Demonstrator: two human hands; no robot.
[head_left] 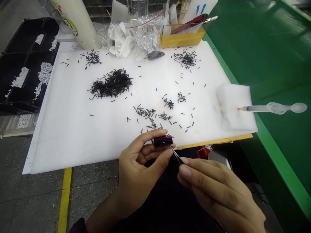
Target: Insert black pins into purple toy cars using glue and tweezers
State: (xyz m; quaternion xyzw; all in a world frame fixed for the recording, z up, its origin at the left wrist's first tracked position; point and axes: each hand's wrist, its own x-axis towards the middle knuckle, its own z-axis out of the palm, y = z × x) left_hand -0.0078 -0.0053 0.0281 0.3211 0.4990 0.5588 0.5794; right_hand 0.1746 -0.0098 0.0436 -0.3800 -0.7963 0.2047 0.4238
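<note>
Between the fingers and thumb of my left hand is a small glossy dark purple-black piece, held near the front edge of the white foam sheet. My right hand pinches a pair of tweezers. The tweezer tips meet the underside of the purple-black piece, close to my left thumb; whether they grip a tiny part there is too small to tell. Just beyond my hands lie scattered small black strips. Farther back is a dense heap of black strips.
A syringe lies on a folded foam pad at the right. Along the back stand a yellow-based holder with tools, a plastic bag, crumpled tissue and a large bottle. Black trays with small pale parts flank the left.
</note>
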